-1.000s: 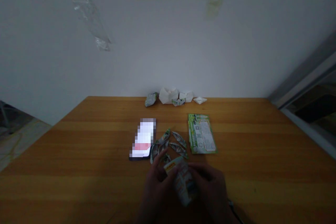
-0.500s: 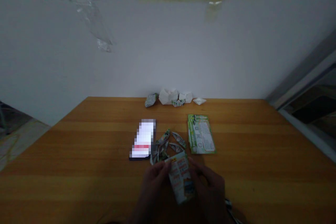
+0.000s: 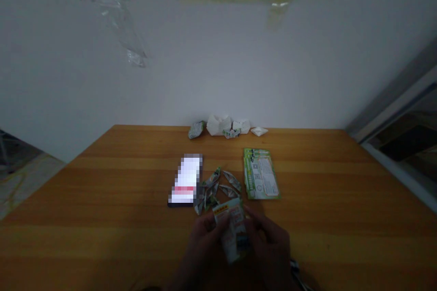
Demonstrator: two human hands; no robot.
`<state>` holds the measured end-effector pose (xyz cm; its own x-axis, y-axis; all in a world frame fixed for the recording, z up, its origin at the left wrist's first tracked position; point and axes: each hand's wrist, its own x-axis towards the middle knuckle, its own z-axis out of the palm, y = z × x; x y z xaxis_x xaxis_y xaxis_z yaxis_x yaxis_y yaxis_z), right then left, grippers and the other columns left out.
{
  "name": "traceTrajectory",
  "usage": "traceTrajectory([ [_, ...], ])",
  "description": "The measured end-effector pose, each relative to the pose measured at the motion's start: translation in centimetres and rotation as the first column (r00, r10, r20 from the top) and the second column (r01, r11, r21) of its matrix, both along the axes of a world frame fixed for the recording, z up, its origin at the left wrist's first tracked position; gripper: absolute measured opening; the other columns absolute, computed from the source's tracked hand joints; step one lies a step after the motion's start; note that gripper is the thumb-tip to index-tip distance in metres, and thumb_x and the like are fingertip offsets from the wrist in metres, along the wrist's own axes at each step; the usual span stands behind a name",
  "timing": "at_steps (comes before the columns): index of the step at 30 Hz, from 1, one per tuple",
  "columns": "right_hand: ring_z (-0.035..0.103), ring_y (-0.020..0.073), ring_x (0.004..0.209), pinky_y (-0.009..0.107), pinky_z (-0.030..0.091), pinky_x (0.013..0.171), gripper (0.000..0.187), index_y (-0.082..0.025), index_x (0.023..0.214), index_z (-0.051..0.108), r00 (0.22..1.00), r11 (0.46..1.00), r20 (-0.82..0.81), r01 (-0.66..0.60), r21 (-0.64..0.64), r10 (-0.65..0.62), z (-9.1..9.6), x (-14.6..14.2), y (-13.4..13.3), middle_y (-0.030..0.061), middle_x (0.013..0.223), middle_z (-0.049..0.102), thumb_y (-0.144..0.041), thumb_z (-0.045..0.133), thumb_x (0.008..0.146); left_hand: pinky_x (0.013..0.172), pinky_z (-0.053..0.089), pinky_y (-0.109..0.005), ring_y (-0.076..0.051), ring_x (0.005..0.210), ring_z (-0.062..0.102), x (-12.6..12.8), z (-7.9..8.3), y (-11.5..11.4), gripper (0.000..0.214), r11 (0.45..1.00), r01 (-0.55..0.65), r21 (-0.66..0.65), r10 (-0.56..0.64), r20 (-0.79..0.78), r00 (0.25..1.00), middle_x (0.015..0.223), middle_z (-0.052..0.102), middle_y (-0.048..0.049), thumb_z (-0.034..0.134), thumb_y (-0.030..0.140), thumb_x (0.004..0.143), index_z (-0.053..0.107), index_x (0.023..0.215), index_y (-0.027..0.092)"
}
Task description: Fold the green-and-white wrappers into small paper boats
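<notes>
Between my two hands is a small printed paper [image 3: 232,229], narrow and tilted, with an orange strip near its top. My left hand [image 3: 205,236] pinches its left edge, the thumb lying across the printed face. On the right edge, my right hand [image 3: 269,238] grips the same paper with thumb and fingers. Just beyond the paper lie several folded paper pieces [image 3: 210,191], slim and pointed, in a loose cluster. A stack of green and white printed leaflets [image 3: 262,175] rests to the right of them.
A phone [image 3: 187,179] with a lit, blurred screen lies left of the folded pieces. Along the wall sit a crumpled printed paper [image 3: 195,130], white folded papers [image 3: 218,125] and a small white paper boat [image 3: 259,131]. The wooden table [image 3: 102,191] meets the wall at the back.
My left thumb has slid further right over the face of the paper. The paper has shifted slightly left, and its orange strip shows more. My right hand has moved a little left.
</notes>
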<state>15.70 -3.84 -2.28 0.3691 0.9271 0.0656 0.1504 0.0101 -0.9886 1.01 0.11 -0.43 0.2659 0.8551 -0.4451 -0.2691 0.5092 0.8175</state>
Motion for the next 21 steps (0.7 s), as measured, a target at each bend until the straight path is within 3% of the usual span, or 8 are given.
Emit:
traceTrajectory([
  [3,0.075,0.0201,0.075,0.021,0.06,0.064,0.022,-0.023,0.099,0.076,0.998,0.999,-0.051,-0.046,-0.027,0.045,-0.27,-0.13,-0.02,0.0033,0.089,0.079,-0.029,0.065,0.081,0.056,0.053,-0.027,-0.02,0.056,0.068,-0.39,-0.17,0.28,0.045,0.997,-0.036,-0.063,0.035,-0.009,0.999,0.065,0.075,-0.0103,0.077,0.054,0.064,0.072,0.069,0.009],
  [9,0.075,0.023,0.08,0.025,0.061,0.067,0.025,-0.02,0.1,0.076,0.993,0.997,-0.111,-0.057,-0.048,0.051,-0.51,-0.15,0.19,0.0058,0.093,0.078,-0.031,0.067,0.079,0.065,0.055,-0.033,-0.025,0.066,0.072,-0.47,-0.07,0.46,0.046,0.987,-0.086,-0.134,0.096,0.067,0.993,0.071,0.076,-0.0114,0.07,0.057,0.07,0.073,0.074,0.011],
  [13,0.075,0.0236,0.076,0.026,0.062,0.064,0.031,-0.017,0.103,0.075,0.981,0.997,-0.194,0.011,-0.083,-0.027,-0.12,0.01,0.37,0.0074,0.092,0.078,-0.033,0.067,0.078,0.068,0.055,-0.031,-0.025,0.074,0.072,-0.02,-0.03,-0.06,0.042,0.998,-0.006,-0.06,0.01,0.079,0.997,0.081,0.078,-0.0108,0.076,0.051,0.067,0.074,0.084,0.012],
  [18,0.075,0.024,0.075,0.026,0.062,0.063,0.03,-0.015,0.098,0.077,0.972,0.995,-0.223,0.051,-0.085,-0.069,0.18,-0.06,0.57,0.008,0.091,0.078,-0.033,0.068,0.076,0.06,0.053,-0.027,-0.02,0.062,0.068,0.2,-0.16,-0.29,0.038,0.997,0.075,-0.019,-0.075,0.005,0.997,0.069,0.075,-0.009,0.076,0.049,0.068,0.074,0.072,0.011],
  [21,0.075,0.0245,0.075,0.027,0.062,0.063,0.031,-0.013,0.099,0.076,0.973,0.994,-0.215,0.067,-0.09,-0.085,-0.06,0.01,0.71,0.0091,0.092,0.078,-0.033,0.068,0.076,0.066,0.053,-0.029,-0.021,0.068,0.069,0.17,-0.21,-0.27,0.037,0.994,0.107,0.038,-0.109,0.052,0.993,0.075,0.076,-0.0085,0.081,0.044,0.064,0.075,0.082,0.013],
])
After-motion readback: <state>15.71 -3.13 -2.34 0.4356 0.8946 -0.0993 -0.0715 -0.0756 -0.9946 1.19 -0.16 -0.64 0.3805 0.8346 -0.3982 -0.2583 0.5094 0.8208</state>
